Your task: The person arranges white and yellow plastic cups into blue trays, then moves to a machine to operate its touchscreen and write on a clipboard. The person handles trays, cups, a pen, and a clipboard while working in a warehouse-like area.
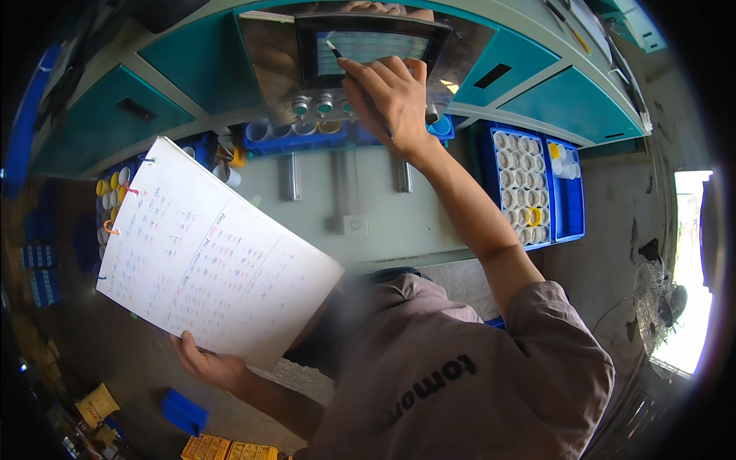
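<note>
My left hand [204, 365] grips the lower edge of a ring-bound pad of white paper [218, 259] covered with handwriting, held tilted at the left. With my right hand [391, 100] I hold a slim pen-like tool [333, 49], its pale tip over the screen [374, 52] of a dark-framed panel. Whether the tip touches the screen I cannot tell. Round push buttons [325, 103] sit below the screen on the shiny panel; my right hand and wrist hide part of that area.
Blue trays [552, 190] with filled white cups [520, 178] stand at the right of the pale worktop [374, 230]. More cups [112, 192] are at the left, partly behind the pad. Metal rods [294, 178] lie on the worktop. A wire-guarded fan [658, 293] stands at the far right.
</note>
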Tool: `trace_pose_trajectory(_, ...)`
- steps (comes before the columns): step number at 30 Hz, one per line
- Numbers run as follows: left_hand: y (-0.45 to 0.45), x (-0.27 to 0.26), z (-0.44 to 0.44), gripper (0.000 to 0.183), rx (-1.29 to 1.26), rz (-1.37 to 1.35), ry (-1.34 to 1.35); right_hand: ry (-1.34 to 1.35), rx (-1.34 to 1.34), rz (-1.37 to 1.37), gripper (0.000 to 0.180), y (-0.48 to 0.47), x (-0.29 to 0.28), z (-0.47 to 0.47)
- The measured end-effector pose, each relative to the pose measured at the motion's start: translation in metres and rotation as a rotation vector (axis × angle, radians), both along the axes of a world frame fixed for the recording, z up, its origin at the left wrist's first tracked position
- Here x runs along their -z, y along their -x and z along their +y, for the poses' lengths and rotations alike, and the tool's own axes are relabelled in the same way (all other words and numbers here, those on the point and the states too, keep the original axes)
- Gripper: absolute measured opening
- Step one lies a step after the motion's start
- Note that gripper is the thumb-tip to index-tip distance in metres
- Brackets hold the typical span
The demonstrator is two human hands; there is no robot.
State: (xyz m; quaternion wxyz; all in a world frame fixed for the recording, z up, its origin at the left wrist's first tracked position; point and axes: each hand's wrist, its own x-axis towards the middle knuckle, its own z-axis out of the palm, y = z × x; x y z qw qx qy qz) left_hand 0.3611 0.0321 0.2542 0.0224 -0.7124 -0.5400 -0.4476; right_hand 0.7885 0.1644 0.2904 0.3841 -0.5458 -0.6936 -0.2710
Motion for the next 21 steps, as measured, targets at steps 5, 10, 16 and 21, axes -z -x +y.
trace_pose_trajectory(5,-0.021,-0.019,0.003,0.033,-0.175,-1.145,0.401,0.038,0.015,-0.079,0.028,-0.001,-0.001,0.004)
trace_pose_trajectory(10,-0.034,-0.029,0.003,0.037,-0.119,-1.244,0.336,0.071,-0.035,-0.011,0.026,0.007,-0.004,-0.008)
trace_pose_trajectory(16,-0.038,-0.029,0.004,0.037,-0.100,-1.243,0.331,0.126,-0.022,0.036,0.025,0.004,0.011,-0.016)
trace_pose_trajectory(21,-0.039,-0.028,0.005,0.037,-0.125,-1.267,0.321,0.177,-0.017,0.075,0.025,-0.002,0.021,-0.018)
